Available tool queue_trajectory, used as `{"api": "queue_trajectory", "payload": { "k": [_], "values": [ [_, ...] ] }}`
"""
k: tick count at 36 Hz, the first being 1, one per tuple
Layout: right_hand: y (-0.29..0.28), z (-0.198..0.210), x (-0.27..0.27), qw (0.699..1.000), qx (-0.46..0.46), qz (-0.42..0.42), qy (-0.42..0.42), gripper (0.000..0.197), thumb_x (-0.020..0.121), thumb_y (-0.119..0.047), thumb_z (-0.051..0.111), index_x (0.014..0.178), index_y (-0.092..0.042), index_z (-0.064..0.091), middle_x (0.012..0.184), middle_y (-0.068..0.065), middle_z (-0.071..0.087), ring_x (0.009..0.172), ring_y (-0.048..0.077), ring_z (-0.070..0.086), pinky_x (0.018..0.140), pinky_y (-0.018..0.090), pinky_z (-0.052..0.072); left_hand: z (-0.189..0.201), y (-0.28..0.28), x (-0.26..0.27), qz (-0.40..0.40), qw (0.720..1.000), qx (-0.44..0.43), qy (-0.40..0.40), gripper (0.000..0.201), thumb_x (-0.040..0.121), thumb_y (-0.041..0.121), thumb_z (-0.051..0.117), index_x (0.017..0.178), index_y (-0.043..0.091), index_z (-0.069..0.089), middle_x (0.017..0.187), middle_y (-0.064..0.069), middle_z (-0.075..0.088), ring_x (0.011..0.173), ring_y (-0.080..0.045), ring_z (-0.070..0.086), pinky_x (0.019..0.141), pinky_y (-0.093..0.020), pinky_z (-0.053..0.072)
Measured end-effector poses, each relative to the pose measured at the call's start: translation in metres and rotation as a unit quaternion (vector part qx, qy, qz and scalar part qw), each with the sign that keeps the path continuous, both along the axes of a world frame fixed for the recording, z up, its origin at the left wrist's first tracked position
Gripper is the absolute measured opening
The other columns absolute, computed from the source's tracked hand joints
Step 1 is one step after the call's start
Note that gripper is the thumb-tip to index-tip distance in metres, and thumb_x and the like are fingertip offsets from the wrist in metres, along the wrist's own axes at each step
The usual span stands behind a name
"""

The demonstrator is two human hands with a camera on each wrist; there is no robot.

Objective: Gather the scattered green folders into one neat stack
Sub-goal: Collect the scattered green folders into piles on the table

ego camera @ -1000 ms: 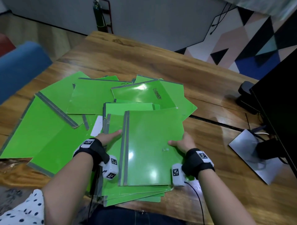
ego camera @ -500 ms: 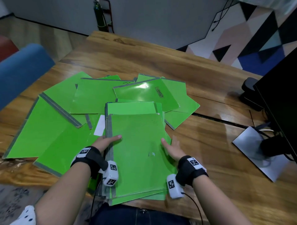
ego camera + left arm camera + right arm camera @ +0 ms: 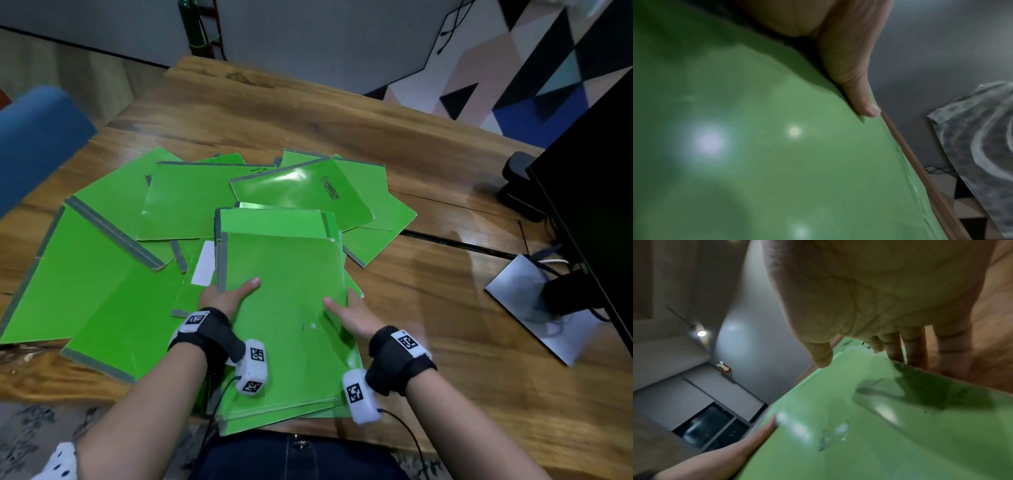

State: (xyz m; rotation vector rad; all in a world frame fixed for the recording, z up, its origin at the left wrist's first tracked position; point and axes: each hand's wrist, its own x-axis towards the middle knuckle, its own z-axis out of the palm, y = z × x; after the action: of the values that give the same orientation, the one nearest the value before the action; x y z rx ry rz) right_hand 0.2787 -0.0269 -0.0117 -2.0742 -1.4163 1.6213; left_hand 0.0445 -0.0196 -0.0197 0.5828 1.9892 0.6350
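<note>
Partly done: the left hand [image 3: 224, 296] and right hand [image 3: 352, 315] clasp the glossy green folder stack [image 3: 291, 325] by its sides, while loose green folders [image 3: 191, 198] wait from nine to one o'clock.

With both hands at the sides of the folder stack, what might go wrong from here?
1. The stack overhangs the table edge toward the person, so lower folders may slide off.
2. The left hand and right hand hold only its sides; the glossy top folder could skew.
3. Scattered folders beneath may drag along.
</note>
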Motion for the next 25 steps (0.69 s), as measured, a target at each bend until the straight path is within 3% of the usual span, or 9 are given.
{"api": "queue_trajectory", "payload": {
  "k": [6, 9, 11, 14, 16, 18, 20, 22, 25],
  "values": [
    [0.014, 0.004, 0.004, 0.991, -0.001, -0.130, 0.017, 0.073, 0.094, -0.045, 0.048, 0.147, -0.003, 0.020, 0.152, 0.015, 0.030, 0.136, 0.029, 0.035, 0.110, 0.040, 0.032, 0.004, -0.008, 0.009, 0.013, 1.000, 0.018, -0.017, 0.111, 0.060, 0.054, 0.079, 0.141, -0.005, 0.029, 0.134, -0.021, 0.047, 0.120, -0.035, 0.049, 0.100, -0.049, 0.044],
    [0.012, 0.002, -0.005, 0.985, 0.019, -0.171, 0.021, 0.090, 0.085, -0.050, 0.060, 0.149, -0.006, 0.015, 0.154, 0.013, 0.024, 0.139, 0.030, 0.030, 0.111, 0.043, 0.029, 0.004, -0.008, 0.005, -0.003, 0.999, 0.025, -0.037, 0.105, 0.066, 0.050, 0.078, 0.140, -0.007, 0.030, 0.113, -0.016, 0.055, 0.099, -0.028, 0.055, 0.086, -0.041, 0.049],
    [0.010, 0.004, -0.010, 0.979, 0.058, -0.195, 0.018, 0.092, 0.079, -0.049, 0.069, 0.147, -0.010, 0.020, 0.151, 0.011, 0.031, 0.133, 0.029, 0.037, 0.108, 0.043, 0.033, 0.007, -0.007, -0.003, -0.015, 0.998, 0.024, -0.059, 0.099, 0.068, 0.049, 0.077, 0.137, -0.007, 0.035, 0.101, -0.011, 0.055, 0.086, -0.022, 0.052, 0.079, -0.033, 0.046],
    [0.013, 0.007, -0.016, 0.972, 0.109, -0.208, 0.021, 0.083, 0.074, -0.046, 0.075, 0.139, -0.015, 0.033, 0.137, 0.005, 0.046, 0.118, 0.023, 0.048, 0.103, 0.041, 0.039, 0.017, -0.006, -0.018, -0.051, 0.992, 0.026, -0.115, 0.110, 0.051, 0.060, 0.082, 0.136, 0.001, 0.044, 0.134, -0.014, 0.052, 0.113, -0.023, 0.047, 0.099, -0.033, 0.033],
    [0.018, 0.012, -0.024, 0.969, 0.127, -0.209, 0.028, 0.075, 0.068, -0.047, 0.077, 0.128, -0.022, 0.041, 0.123, -0.004, 0.052, 0.109, 0.019, 0.052, 0.100, 0.041, 0.043, 0.026, -0.008, -0.027, -0.077, 0.986, 0.033, -0.146, 0.111, 0.038, 0.066, 0.082, 0.130, 0.010, 0.055, 0.136, -0.005, 0.053, 0.118, -0.017, 0.044, 0.102, -0.031, 0.027],
    [0.023, 0.016, -0.033, 0.969, 0.132, -0.206, 0.045, 0.074, 0.061, -0.052, 0.075, 0.122, -0.023, 0.044, 0.127, -0.003, 0.055, 0.109, 0.020, 0.055, 0.099, 0.045, 0.045, 0.033, -0.009, -0.032, -0.091, 0.980, 0.035, -0.171, 0.097, 0.038, 0.066, 0.079, 0.120, 0.016, 0.062, 0.134, 0.000, 0.054, 0.125, -0.015, 0.041, 0.110, -0.034, 0.021],
    [0.028, 0.021, -0.044, 0.971, 0.127, -0.198, 0.049, 0.083, 0.064, -0.051, 0.071, 0.134, -0.018, 0.040, 0.135, 0.000, 0.050, 0.120, 0.023, 0.051, 0.102, 0.047, 0.042, 0.030, -0.007, -0.037, -0.055, 0.986, 0.042, -0.154, 0.101, 0.046, 0.063, 0.076, 0.130, 0.011, 0.054, 0.142, -0.008, 0.047, 0.133, -0.023, 0.037, 0.113, -0.039, 0.021],
    [0.032, 0.030, -0.055, 0.973, 0.140, -0.180, 0.040, 0.079, 0.074, -0.048, 0.066, 0.140, -0.016, 0.037, 0.142, 0.005, 0.045, 0.127, 0.027, 0.046, 0.106, 0.045, 0.039, 0.025, -0.005, -0.044, 0.015, 0.992, 0.044, -0.119, 0.112, 0.057, 0.060, 0.076, 0.143, 0.002, 0.034, 0.147, -0.018, 0.038, 0.135, -0.031, 0.035, 0.111, -0.043, 0.025],
    [0.043, 0.037, -0.069, 0.982, 0.157, -0.098, -0.037, 0.071, 0.091, -0.051, 0.049, 0.145, -0.010, 0.029, 0.150, 0.011, 0.036, 0.135, 0.029, 0.038, 0.108, 0.041, 0.033, 0.026, -0.001, -0.053, 0.073, 0.994, 0.047, -0.065, 0.111, 0.065, 0.058, 0.073, 0.144, -0.003, 0.026, 0.145, -0.022, 0.037, 0.132, -0.034, 0.038, 0.109, -0.044, 0.031]
  ]
}}
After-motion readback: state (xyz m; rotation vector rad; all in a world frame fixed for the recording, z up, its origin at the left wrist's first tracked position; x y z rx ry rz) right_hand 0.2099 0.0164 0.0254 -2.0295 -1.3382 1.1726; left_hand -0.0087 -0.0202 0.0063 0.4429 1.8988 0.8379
